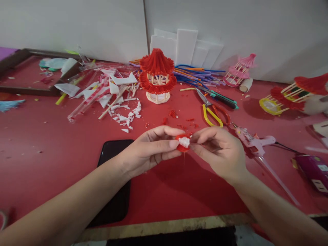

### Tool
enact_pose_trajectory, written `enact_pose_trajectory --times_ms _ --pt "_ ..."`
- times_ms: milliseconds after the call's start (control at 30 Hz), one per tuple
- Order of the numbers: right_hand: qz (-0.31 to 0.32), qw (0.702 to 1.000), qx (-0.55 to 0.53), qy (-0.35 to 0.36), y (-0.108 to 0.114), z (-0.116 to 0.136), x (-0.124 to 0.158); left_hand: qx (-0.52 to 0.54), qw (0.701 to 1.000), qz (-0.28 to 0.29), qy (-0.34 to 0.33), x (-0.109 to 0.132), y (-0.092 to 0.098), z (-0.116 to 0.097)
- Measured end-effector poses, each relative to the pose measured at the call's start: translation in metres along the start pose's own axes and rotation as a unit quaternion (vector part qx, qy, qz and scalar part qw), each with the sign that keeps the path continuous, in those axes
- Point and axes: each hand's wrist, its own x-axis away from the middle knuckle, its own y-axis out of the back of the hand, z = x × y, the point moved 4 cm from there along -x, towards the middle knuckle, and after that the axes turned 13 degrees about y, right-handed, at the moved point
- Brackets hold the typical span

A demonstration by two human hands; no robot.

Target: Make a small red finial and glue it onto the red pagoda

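Note:
Over the red table (51, 147), my left hand (151, 148) and my right hand (217, 150) meet at a small red and white piece (183, 142). Both hands pinch it between thumb and fingers, the left from the left side, the right from the right. A thin thread of glue hangs below the piece. Behind it stands a red pagoda model (157, 77) made of sticks and fuzzy red trim, upright and untouched.
A black phone (115, 177) lies under my left forearm. Scissors with yellow and red handles (214, 112) and a pink glue gun (253, 141) lie right of centre. White scraps and sticks (118, 99) litter the left. Pipe cleaners (197, 75), a pink model (239, 70) and another red model (292, 95) sit behind.

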Motion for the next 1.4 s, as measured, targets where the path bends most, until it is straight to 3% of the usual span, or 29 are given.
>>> enact_pose_trajectory --times_ms 100,400,533,633,767,867,1067,1200,1400 --pt "-0.028 0.999 -0.003 -0.031 0.005 -0.007 -0.002 -0.020 1.000 0.009 0.020 -0.001 0.001 0.004" --pt "-0.002 0.998 0.052 -0.026 0.017 -0.015 -0.016 -0.071 0.997 -0.008 0.038 -0.001 0.000 0.005" --pt "0.007 0.994 0.079 -0.069 0.015 -0.028 -0.028 -0.111 0.992 0.002 0.051 -0.001 -0.002 0.008" --pt "0.082 0.974 0.198 -0.077 0.013 -0.041 -0.041 -0.115 0.991 -0.001 0.061 -0.002 -0.002 0.010" --pt "0.233 0.905 0.346 0.079 0.002 -0.046 -0.063 -0.105 0.992 -0.014 0.072 -0.002 -0.002 0.011" --pt "0.263 0.889 0.346 0.144 -0.011 -0.046 -0.081 -0.108 0.991 -0.016 0.074 -0.002 -0.002 0.010" --pt "0.378 0.853 0.315 0.174 -0.051 -0.056 -0.104 -0.100 0.993 0.000 0.069 -0.002 -0.002 0.011" --pt "0.401 0.847 0.310 0.159 -0.060 -0.066 -0.106 -0.085 0.994 -0.006 0.066 -0.003 -0.001 0.010" --pt "0.360 0.876 0.301 0.111 -0.047 -0.064 -0.100 -0.086 0.994 -0.044 0.058 -0.003 0.002 0.009"
